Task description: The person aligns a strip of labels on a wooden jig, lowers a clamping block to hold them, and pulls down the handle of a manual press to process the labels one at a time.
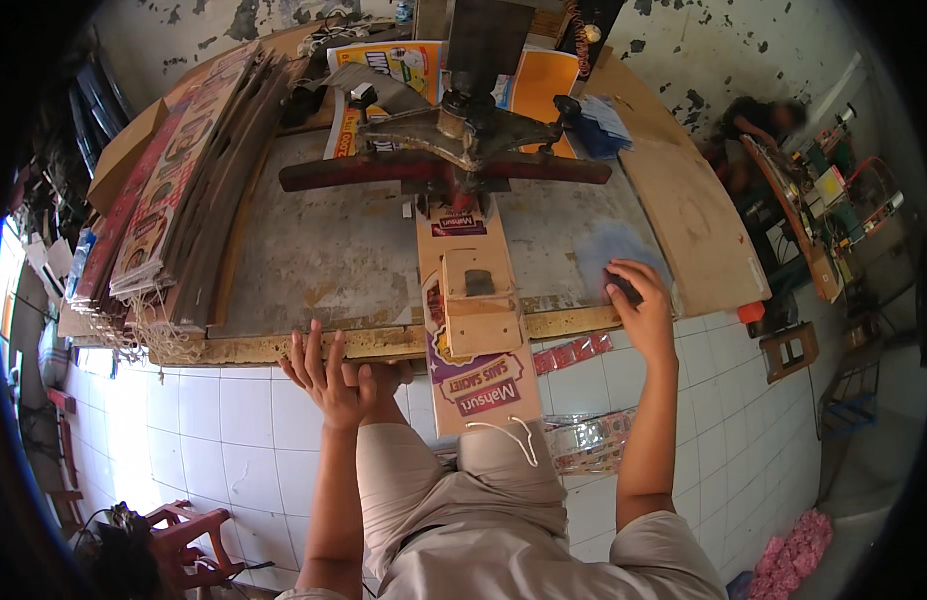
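We note our left hand [328, 375] at the near edge of the worn, stained workbench [333, 260], fingers spread and extended upward, gripping nothing. Our right hand [643, 305] rests on a thin bluish sheet [608, 250] lying flat on the bench top, fingers curled down over a small dark object; we cannot tell whether it is gripped. Between the hands runs a long printed cardboard strip [478, 380], its long axis pointing away from us toward the rusty iron press [463, 140]. A pale wooden block [478, 300] sits on the strip.
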`<state>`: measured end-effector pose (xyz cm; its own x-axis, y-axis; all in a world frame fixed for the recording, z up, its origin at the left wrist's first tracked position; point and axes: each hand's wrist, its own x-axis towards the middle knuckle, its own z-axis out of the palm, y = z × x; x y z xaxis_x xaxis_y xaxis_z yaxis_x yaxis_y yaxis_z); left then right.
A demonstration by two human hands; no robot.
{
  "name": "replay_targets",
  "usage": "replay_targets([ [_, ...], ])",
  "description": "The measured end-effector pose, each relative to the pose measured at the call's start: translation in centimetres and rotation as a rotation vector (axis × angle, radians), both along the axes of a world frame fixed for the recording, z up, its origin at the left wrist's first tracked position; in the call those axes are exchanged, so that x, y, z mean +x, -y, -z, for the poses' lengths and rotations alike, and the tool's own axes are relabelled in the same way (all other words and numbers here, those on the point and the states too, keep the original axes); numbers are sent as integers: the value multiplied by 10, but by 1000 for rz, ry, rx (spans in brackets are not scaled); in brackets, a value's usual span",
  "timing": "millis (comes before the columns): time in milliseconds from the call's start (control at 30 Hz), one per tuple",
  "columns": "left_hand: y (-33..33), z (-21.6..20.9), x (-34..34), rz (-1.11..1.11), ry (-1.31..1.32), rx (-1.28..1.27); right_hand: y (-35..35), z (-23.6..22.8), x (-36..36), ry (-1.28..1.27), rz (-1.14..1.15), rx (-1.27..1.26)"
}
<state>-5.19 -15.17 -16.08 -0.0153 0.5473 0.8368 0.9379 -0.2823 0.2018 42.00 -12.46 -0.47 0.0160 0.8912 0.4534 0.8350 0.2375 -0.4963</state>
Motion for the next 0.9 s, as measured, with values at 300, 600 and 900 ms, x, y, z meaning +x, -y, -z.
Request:
replay_targets([
  [300, 1, 3, 0, -14, 2, -8, -13, 5, 13, 29, 42, 16],
  [600, 0, 4, -1, 4, -8, 0, -22, -45, 0, -568, 404, 548],
  [900, 1, 1, 0, 10, -11, -13, -43, -36, -143, -145, -436, 137],
])
